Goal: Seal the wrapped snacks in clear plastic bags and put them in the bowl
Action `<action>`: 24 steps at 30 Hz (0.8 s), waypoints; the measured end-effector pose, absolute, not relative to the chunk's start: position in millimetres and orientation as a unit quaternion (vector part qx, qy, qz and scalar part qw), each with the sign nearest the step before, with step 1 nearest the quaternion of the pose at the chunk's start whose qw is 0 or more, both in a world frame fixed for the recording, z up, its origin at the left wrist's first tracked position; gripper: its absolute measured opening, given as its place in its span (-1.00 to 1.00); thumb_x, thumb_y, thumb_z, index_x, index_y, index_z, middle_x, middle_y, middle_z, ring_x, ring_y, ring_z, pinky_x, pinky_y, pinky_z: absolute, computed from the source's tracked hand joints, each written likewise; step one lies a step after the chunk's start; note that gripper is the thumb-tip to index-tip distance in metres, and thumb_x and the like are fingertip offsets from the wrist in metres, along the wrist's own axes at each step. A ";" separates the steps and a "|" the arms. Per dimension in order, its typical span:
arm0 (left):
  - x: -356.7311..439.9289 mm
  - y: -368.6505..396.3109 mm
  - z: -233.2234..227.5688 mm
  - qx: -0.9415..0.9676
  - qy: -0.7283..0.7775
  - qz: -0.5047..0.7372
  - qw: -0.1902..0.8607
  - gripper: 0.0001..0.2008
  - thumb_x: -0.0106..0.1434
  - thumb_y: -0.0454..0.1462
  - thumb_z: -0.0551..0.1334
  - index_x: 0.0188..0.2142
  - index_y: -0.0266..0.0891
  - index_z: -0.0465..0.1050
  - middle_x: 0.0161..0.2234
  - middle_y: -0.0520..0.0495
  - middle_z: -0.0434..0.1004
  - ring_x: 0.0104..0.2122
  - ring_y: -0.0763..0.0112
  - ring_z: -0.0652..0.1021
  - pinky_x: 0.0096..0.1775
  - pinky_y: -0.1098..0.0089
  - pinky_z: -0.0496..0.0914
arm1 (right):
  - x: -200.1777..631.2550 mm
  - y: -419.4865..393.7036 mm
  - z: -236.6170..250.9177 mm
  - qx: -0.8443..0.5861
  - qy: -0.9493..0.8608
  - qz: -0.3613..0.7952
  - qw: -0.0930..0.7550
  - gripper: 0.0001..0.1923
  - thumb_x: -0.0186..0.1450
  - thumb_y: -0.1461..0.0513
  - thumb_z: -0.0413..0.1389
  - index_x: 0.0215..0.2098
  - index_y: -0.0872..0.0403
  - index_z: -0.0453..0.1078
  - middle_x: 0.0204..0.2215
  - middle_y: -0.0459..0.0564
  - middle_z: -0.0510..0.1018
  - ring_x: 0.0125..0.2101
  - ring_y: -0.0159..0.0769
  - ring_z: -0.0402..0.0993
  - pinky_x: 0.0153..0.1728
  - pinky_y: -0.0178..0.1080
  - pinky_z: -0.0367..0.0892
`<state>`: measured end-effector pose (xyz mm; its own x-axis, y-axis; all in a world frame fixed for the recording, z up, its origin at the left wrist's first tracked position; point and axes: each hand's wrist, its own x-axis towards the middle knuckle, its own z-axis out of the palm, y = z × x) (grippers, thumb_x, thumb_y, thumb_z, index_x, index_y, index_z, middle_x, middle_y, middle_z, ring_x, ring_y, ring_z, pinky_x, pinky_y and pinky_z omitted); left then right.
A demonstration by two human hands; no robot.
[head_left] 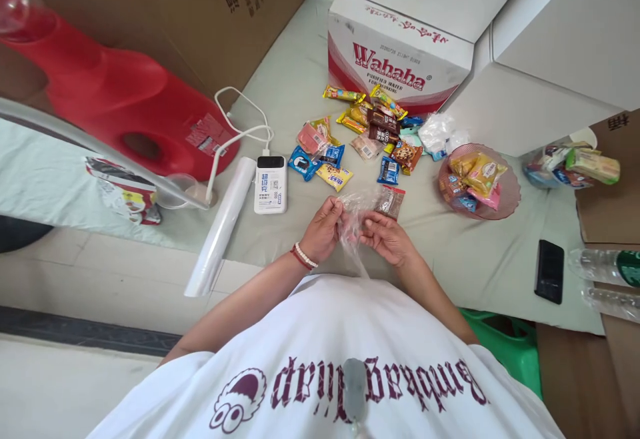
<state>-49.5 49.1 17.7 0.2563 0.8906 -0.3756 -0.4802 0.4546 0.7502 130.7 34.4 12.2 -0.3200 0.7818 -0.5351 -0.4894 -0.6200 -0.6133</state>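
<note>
A thin clear plastic bag [354,229] is stretched between my two hands, close to my shirt at the table's front. My left hand [323,229], with bracelets at the wrist, pinches one side of it. On the other side my right hand [387,235] has its fingers closed on the film. Just behind my right hand lies a small brown packet with a red edge [390,203]. Farther back are a yellow snack packet [335,176], a blue packet [303,162] and a heap of wrapped snacks [383,125].
On the right are a pink glass bowl of snacks [515,192], a phone [549,271] and plastic bottles [605,267]. To the left are a plastic film roll [220,229], a white power bank [271,192] with a cable, and a red jug [145,112]. A Wahaha box [395,59] stands behind.
</note>
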 end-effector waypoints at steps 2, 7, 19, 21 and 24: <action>-47.9 48.5 12.2 0.253 0.425 0.461 0.737 -0.45 0.16 0.18 0.41 -0.34 -0.13 0.21 -0.49 0.17 0.30 -0.63 0.57 0.28 -0.61 0.45 0.36 | 123.6 38.8 14.1 -0.418 -0.149 0.795 0.412 -0.55 0.00 0.09 0.53 -0.20 0.03 0.59 -0.28 -0.08 0.68 -0.46 -0.44 0.53 -0.51 -0.41 0.48; -54.3 50.7 -8.9 0.325 0.517 0.434 0.663 -0.52 0.29 0.19 0.25 -0.29 -0.13 0.21 -0.47 0.11 0.34 -0.55 0.47 0.39 -0.50 0.40 0.39 | 120.0 51.1 19.1 -0.486 -0.158 0.747 0.426 -0.56 -0.13 0.16 0.56 -0.36 0.08 0.53 -0.49 -0.14 0.58 -0.61 -0.59 0.26 -0.71 -0.53 0.17; -49.2 55.8 19.0 0.576 0.543 0.409 0.453 -0.71 0.33 -0.03 0.25 -0.37 -0.19 0.47 -0.39 -0.03 0.50 -0.27 0.29 0.49 -0.10 0.24 0.40 | 112.0 43.6 30.8 -0.539 -0.298 0.629 0.473 -0.67 0.03 0.08 0.45 -0.36 0.04 0.50 -0.51 -0.19 0.49 -0.57 -0.49 0.25 -0.62 -0.39 0.17; -53.4 61.2 13.5 0.429 0.530 0.462 0.567 -0.69 0.30 -0.02 0.29 -0.39 -0.19 0.40 -0.39 0.02 0.49 -0.33 0.38 0.49 -0.20 0.34 0.43 | 121.7 41.2 30.3 -0.538 -0.287 0.603 0.514 -0.71 0.07 0.11 0.44 -0.34 0.03 0.49 -0.43 -0.17 0.53 -0.47 -0.45 0.37 -0.49 -0.39 0.32; -65.9 65.7 7.5 0.211 0.493 0.506 0.676 -0.65 0.21 -0.06 0.40 -0.35 -0.16 0.27 -0.36 0.08 0.49 -0.36 0.45 0.55 -0.28 0.40 0.48 | 142.6 35.8 26.2 -0.510 -0.213 0.629 0.546 -0.68 0.07 0.12 0.44 -0.31 0.00 0.45 -0.34 -0.14 0.58 -0.27 -0.34 0.55 -0.23 -0.27 0.51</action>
<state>-65.9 65.7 7.5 0.0018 0.8913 -0.4534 -0.4760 0.3995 0.7835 142.6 35.8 26.2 0.1176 0.9050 -0.4089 -0.4699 -0.3120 -0.8257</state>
